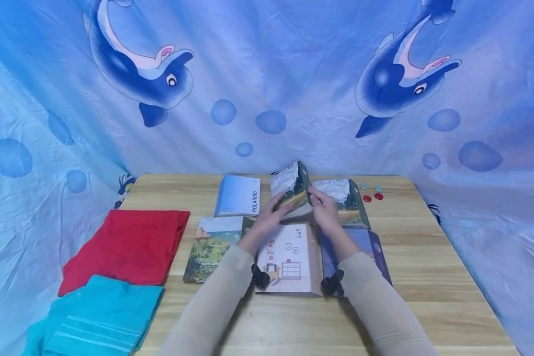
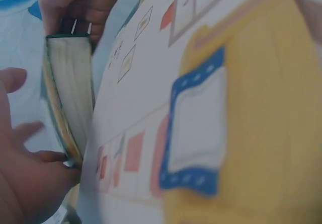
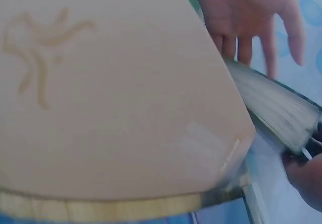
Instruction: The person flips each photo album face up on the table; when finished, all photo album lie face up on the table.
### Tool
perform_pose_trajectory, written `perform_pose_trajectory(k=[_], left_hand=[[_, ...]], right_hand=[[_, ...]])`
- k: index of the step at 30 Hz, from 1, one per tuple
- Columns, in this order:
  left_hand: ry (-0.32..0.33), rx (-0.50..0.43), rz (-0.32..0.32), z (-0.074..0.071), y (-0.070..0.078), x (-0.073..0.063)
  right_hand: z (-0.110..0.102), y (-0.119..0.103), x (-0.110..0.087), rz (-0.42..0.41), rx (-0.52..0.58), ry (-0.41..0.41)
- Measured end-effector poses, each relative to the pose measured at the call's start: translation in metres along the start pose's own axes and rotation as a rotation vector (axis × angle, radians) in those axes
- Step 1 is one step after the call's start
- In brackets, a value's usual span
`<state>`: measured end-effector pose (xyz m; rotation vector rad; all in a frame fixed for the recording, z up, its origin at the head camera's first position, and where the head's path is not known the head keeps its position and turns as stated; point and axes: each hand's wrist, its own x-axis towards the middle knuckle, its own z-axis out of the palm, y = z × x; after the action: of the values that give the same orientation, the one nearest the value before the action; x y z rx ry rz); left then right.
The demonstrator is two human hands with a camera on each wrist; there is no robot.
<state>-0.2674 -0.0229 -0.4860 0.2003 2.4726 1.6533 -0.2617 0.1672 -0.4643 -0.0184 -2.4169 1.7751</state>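
A thick photo album with a painted landscape cover (image 1: 297, 185) is tilted up off the table at the back middle. My right hand (image 1: 326, 210) grips it at its right edge, fingers curled round the spine end in the left wrist view. On its lower left side, my left hand (image 1: 269, 217) touches it with fingers stretched out and thumb apart, as the right wrist view shows. The album's page block (image 2: 70, 78) faces the left wrist camera. Nearest below both hands lies an album with a room drawing (image 1: 289, 252); its tan side (image 3: 126, 108) fills much of the right wrist view.
Around them lie a blue-white POLAROID album (image 1: 239, 195), a green seaside album (image 1: 215, 242), another landscape album (image 1: 340, 200) and a dark blue album (image 1: 362, 240). Red discs (image 1: 367, 198) and teal discs (image 1: 378, 188) sit back right. Red cloth (image 1: 126, 247) and turquoise cloth (image 1: 102, 316) lie left.
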Motion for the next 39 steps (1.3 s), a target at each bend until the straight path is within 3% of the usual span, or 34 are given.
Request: perform_pose_trajectory(k=[3,6,15,24,27,30,32,36,39], left_hand=[[-0.008,-0.024,0.005,0.003,0.002,0.001],[0.006,-0.021,0.009,0.006,0.001,0.003],[-0.095,-0.239,0.035,0.013,0.012,0.003],[-0.011,-0.293,0.045,0.008,0.022,0.001],[0.056,-0.26,0.123,0.006,0.023,0.0],[0.12,-0.169,0.233,0.003,0.025,0.0],[0.134,-0.114,0.272,0.001,0.026,0.001],[0.135,-0.059,0.256,-0.003,0.022,0.0],[0.133,-0.058,0.245,-0.006,0.019,0.0]], right_hand=[[0.002,-0.004,0.0,0.023,0.031,0.075],[0.003,-0.008,0.001,0.046,0.11,0.081],[0.005,-0.017,-0.001,0.02,0.179,0.113],[0.007,-0.015,-0.004,-0.011,0.214,0.033],[0.011,-0.013,-0.004,0.004,0.244,-0.017],[0.014,-0.009,-0.004,0.071,0.24,-0.064],[0.015,-0.006,-0.004,0.124,0.192,-0.098],[0.015,0.003,-0.003,0.215,0.113,-0.187],[0.016,0.008,-0.002,0.265,0.114,-0.249]])
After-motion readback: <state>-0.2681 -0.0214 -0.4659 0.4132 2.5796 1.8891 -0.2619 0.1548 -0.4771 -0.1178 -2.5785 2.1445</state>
